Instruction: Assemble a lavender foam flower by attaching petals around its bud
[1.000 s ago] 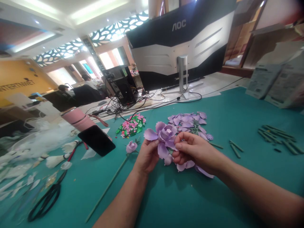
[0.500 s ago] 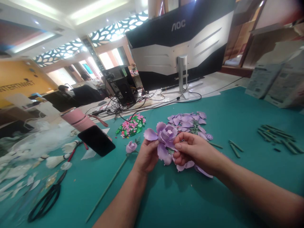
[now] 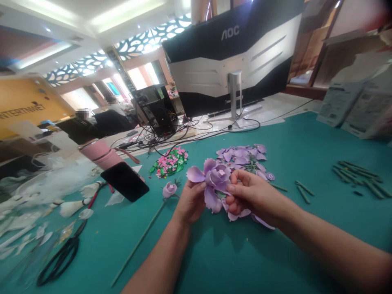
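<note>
A light purple artificial rose [image 3: 217, 176] with wide outer petals is held up above the green mat [image 3: 214, 261]. My left hand [image 3: 190, 200] is closed around its underside, thumb against the lower petals. On the flower's right side, my right hand [image 3: 248, 192] pinches a petal edge between thumb and fingers; the fingertips are partly hidden. Loose purple petals [image 3: 241, 155] lie in a pile behind the flower, and more lie beneath my hands. To the left rests a smaller purple rose [image 3: 169, 190] on a long green stem [image 3: 137, 243].
Pink and green flower pieces [image 3: 170, 162] are heaped behind. Green stem pieces [image 3: 357, 175] lie at right. On the left are a phone [image 3: 125, 181] leaning on a pink bottle [image 3: 99, 154], black scissors [image 3: 59, 259] and shuttlecocks [image 3: 73, 207]. A monitor [image 3: 232, 61] and boxes [image 3: 358, 98] stand behind.
The rose and both hands have shifted very slightly to the right. My grip on the flower looks the same, and the things on the mat are unmoved.
</note>
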